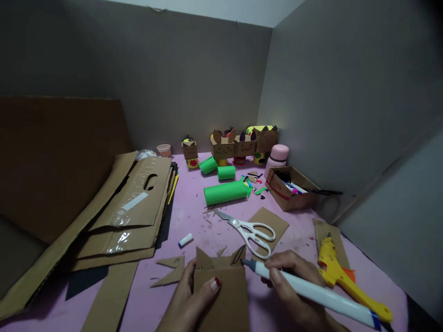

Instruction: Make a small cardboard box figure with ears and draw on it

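Observation:
My left hand (197, 295) grips a small cardboard box (224, 299) with two pointed ears on its top edge; the thumb lies across its front. My right hand (294, 286) is closed around a white marker (321, 297), whose dark tip meets the right ear (238, 255). Dark lines show on that ear, while the left ear (203, 259) looks plain. The marker's cap (185, 240) lies apart on the pink tabletop. Beyond the box rest white-handled scissors (251, 230), partly over a flat cardboard piece (268, 223). A notched cardboard scrap (171, 270) is beside my left hand.
Stacked cardboard (134, 203) fills the left side. A yellow glue gun (341, 276) lies at right, near an open box (290, 189) of pens. Green paper rolls (226, 192), cardboard animal figures (223, 148), a pink bottle (277, 157) and a paper cup (164, 150) stand farther back.

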A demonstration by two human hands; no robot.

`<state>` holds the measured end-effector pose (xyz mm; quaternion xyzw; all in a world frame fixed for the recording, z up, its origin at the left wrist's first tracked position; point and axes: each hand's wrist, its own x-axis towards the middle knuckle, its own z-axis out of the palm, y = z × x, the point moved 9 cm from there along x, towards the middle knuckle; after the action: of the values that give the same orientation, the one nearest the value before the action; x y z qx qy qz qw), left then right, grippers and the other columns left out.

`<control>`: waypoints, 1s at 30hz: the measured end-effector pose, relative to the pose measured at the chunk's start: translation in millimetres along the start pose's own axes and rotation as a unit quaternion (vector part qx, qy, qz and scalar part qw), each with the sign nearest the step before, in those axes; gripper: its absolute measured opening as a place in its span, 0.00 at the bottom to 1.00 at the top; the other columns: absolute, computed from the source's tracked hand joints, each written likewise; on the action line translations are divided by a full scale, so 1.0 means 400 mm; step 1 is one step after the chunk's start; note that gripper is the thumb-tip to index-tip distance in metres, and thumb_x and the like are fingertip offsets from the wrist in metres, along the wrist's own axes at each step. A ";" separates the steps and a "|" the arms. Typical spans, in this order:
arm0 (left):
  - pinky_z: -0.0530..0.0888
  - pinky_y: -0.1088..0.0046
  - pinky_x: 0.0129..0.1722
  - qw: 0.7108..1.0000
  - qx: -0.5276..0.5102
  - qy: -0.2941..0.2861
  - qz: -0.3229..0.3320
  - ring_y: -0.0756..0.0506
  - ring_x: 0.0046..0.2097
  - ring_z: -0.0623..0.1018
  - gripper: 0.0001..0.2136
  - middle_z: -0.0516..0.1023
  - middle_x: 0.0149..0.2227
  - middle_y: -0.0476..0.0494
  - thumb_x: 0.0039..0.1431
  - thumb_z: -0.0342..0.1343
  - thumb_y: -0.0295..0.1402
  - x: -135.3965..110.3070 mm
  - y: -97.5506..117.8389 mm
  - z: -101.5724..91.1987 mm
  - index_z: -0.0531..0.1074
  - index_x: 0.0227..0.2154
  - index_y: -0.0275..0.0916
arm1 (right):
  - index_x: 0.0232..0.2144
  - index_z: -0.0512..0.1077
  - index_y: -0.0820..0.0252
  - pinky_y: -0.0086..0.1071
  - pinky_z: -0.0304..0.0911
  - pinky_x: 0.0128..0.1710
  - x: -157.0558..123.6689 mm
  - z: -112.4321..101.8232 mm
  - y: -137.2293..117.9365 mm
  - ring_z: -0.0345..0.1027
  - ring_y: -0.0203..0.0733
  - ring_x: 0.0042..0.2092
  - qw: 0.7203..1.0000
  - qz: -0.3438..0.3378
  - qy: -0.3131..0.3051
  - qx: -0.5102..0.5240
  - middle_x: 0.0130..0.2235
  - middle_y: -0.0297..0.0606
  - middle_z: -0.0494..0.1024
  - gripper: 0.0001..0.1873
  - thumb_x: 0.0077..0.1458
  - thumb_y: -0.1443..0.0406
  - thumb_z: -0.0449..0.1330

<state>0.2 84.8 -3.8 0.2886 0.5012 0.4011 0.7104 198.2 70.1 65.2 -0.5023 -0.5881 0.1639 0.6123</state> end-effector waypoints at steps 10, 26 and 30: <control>0.77 0.59 0.40 1.000 0.008 -0.018 0.024 0.32 0.41 0.80 0.38 0.80 0.44 0.28 0.45 0.67 0.44 0.031 -0.003 -0.013 0.59 0.57 0.36 | 0.23 0.71 0.55 0.28 0.59 0.20 0.007 0.022 -0.015 0.67 0.37 0.19 0.999 -0.022 -0.044 -0.016 0.18 0.31 0.74 0.10 0.54 0.61 0.57; 0.77 0.59 0.37 1.000 -0.008 -0.010 0.016 0.30 0.42 0.80 0.44 0.78 0.48 0.26 0.42 0.69 0.44 0.047 -0.026 -0.032 0.54 0.60 0.37 | 0.24 0.73 0.56 0.28 0.64 0.21 0.021 -0.022 0.010 0.70 0.38 0.21 0.999 0.020 0.035 -0.020 0.20 0.32 0.76 0.09 0.54 0.60 0.59; 0.77 0.55 0.40 1.000 -0.006 0.010 0.026 0.29 0.43 0.80 0.46 0.79 0.46 0.28 0.40 0.70 0.43 0.056 -0.029 -0.047 0.54 0.60 0.36 | 0.24 0.73 0.56 0.28 0.64 0.21 0.012 -0.022 0.011 0.70 0.38 0.21 0.999 0.013 0.034 -0.012 0.20 0.33 0.77 0.10 0.54 0.60 0.59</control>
<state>-10.4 98.3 -30.4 0.2929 0.4984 0.4253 0.6963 208.9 72.0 66.2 -0.5226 -0.5621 0.1481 0.6236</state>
